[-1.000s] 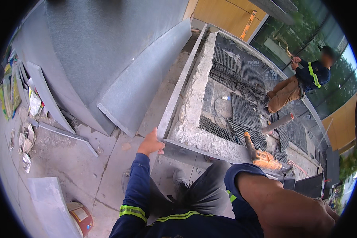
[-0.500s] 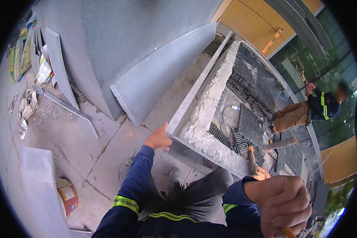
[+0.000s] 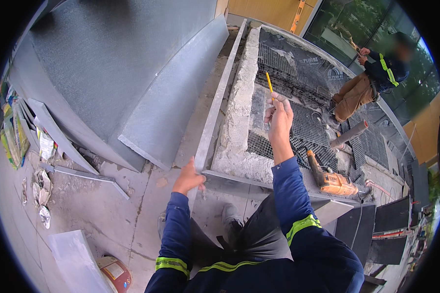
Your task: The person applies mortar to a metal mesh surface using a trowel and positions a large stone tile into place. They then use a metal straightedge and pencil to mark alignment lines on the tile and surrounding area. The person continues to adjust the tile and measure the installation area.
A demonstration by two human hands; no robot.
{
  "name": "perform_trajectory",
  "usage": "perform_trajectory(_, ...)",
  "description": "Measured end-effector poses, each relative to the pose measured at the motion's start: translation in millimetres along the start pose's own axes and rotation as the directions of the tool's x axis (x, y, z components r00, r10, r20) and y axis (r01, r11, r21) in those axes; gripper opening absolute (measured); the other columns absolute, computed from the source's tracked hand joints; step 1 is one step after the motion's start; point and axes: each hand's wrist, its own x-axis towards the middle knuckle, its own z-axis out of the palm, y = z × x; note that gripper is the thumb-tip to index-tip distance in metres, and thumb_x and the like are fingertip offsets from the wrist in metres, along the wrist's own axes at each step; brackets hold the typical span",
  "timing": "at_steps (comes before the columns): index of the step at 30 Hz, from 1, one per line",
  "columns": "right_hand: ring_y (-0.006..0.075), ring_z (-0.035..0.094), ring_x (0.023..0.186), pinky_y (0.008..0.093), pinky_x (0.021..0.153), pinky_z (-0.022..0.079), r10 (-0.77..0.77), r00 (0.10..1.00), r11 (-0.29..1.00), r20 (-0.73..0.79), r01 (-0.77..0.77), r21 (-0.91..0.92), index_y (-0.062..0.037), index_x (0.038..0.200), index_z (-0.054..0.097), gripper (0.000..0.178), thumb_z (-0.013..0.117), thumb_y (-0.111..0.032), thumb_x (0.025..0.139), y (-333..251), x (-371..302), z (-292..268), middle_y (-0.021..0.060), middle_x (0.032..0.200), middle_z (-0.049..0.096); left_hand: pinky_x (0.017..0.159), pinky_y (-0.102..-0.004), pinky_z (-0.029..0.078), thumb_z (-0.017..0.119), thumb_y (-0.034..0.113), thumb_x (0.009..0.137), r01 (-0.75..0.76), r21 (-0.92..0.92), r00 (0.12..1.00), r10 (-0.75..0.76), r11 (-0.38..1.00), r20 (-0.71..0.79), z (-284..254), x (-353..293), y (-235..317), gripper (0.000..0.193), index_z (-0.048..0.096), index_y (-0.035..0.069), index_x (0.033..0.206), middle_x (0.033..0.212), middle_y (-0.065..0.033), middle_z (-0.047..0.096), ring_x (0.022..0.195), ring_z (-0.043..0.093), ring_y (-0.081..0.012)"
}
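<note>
My left hand (image 3: 188, 178) is closed over the near end of a long, narrow grey stone slab (image 3: 219, 100). This slab stands on edge beside the rough concrete border of a low raised bed (image 3: 237, 102), and its end reaches past my fingers toward my legs. Out over the bed, my right hand (image 3: 281, 119) pinches a yellow pencil (image 3: 270, 82) with its far end pointing up and away. Below that hand, an orange and black power drill (image 3: 335, 183) lies on the bed's near edge.
Large curved grey panels (image 3: 168, 97) lean at the left. Stone offcuts (image 3: 76, 263) and a reddish bucket (image 3: 117, 276) stand on the paving. Black plastic grid mats (image 3: 308, 122) and a pipe (image 3: 349, 134) lie in the bed. Another person (image 3: 371, 78) crouches at the far right.
My right hand has swung up and forward from the lower right, carrying the pencil over the bed. The slab's near end now extends closer to me past my left hand. The view has shifted.
</note>
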Motion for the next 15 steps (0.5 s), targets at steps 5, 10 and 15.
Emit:
perform_trajectory(5, 0.0081, 0.049, 0.054, 0.0249, 0.045, 0.04, -0.009, 0.99, 1.0, -0.141, 0.005, -0.028, 0.0014, 0.121, 0.062, 0.032, 0.064, -0.025, 0.103, 21, 22, -18, 0.0038, 0.089, 0.06, 0.061, -0.0363, 0.06, 0.064, -0.002, 0.075, -0.021, -0.013, 1.0, 0.021, 1.0, 0.004, 2, -4, 5, 0.095, 0.019, -0.009, 0.158, 0.094, -0.0222, 0.073, 0.064, 0.075, -0.0274)
perform_trajectory(10, 0.0067, 0.05, 0.053, 0.0239, 0.044, 0.039, -0.119, 0.986, 0.989, -0.12, 0.108, -0.097, 0.0022, 0.118, 0.063, 0.034, 0.072, -0.024, 0.099, 50, 34, -28, 0.0024, 0.083, 0.059, 0.06, -0.0366, 0.059, 0.064, -0.002, 0.075, -0.056, -0.03, 0.998, 0.057, 0.998, 0.009, 0, 4, -8, 0.091, 0.024, -0.008, 0.156, 0.094, -0.0216, 0.073, 0.063, 0.075, -0.0276)
perform_trajectory(15, 0.0062, 0.05, 0.053, 0.0238, 0.044, 0.039, -0.074, 0.991, 0.985, -0.11, 0.056, -0.161, 0.0005, 0.12, 0.064, 0.032, 0.071, -0.023, 0.099, 62, 35, -33, 0.0005, 0.081, 0.057, 0.059, -0.037, 0.059, 0.064, -0.002, 0.075, -0.068, -0.052, 0.997, 0.069, 0.996, 0.028, 2, 4, -7, 0.09, 0.025, -0.009, 0.155, 0.093, -0.022, 0.072, 0.062, 0.075, -0.0277)
